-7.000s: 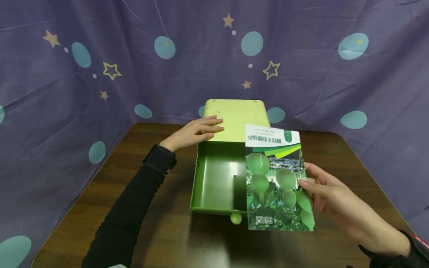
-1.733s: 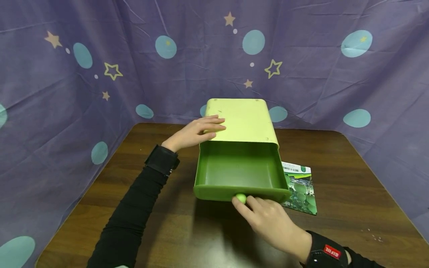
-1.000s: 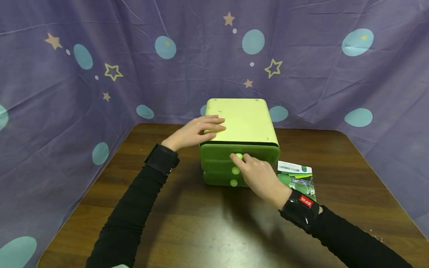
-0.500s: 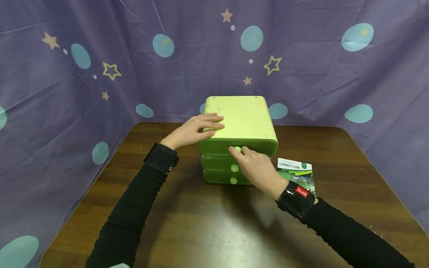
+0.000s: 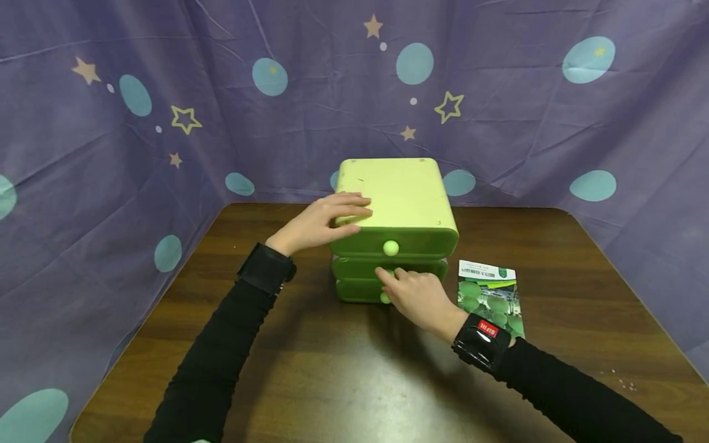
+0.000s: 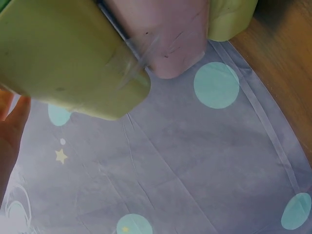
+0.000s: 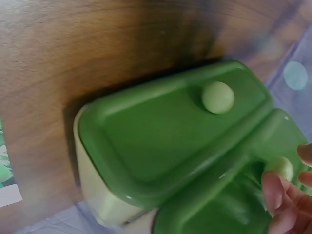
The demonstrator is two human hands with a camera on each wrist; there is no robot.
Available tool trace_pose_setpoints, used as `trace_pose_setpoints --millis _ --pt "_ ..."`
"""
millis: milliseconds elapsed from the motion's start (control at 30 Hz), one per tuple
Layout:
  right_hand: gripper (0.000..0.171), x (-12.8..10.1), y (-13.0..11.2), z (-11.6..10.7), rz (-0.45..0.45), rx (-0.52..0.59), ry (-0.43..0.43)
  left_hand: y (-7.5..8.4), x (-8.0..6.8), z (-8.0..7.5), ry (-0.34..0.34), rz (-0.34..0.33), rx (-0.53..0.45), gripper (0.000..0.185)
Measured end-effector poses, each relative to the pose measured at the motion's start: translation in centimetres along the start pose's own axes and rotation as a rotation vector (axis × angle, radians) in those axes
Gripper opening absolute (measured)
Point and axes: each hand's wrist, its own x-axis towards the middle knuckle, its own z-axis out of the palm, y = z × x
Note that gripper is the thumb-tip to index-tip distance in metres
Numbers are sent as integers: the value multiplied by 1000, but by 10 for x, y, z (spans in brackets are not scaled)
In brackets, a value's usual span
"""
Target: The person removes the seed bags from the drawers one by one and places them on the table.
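Note:
A small chest of drawers (image 5: 396, 192) with a pale yellow-green top stands on the table, its three green drawers pushed in. My left hand (image 5: 321, 221) rests with extended fingers on the left side of its top; in the left wrist view only a bit of that hand shows at the edge. My right hand (image 5: 418, 298) is at the middle drawer (image 5: 354, 269), thumb and fingers curled about its round knob (image 7: 279, 168). Above it, the top drawer's knob (image 5: 391, 248) is free. The bottom drawer's knob (image 7: 218, 97) shows fully in the right wrist view.
A flat packet (image 5: 487, 292) printed with green gourds lies on the wooden table (image 5: 310, 394), right of the chest and partly behind my right wrist. Small pale specks (image 5: 623, 383) lie near the table's right edge. A purple patterned curtain (image 5: 310, 135) hangs behind.
The packet went from my right hand to the table at the right. The top drawer slid in. My right hand dropped from the top knob to the middle one. My left hand stayed put.

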Motion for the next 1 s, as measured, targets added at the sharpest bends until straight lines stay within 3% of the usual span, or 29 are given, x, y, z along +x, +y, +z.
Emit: trace_pose_setpoints --millis 333,633,1000 --pt "41 -1 5 13 -16 -71 -32 0 2 5 27 94 91 43" --pt "42 3 5 10 -1 -73 -91 0 4 2 34 110 111 41" --pt "37 -8 -15 -1 -63 -94 -46 -3 2 4 32 94 96 41"
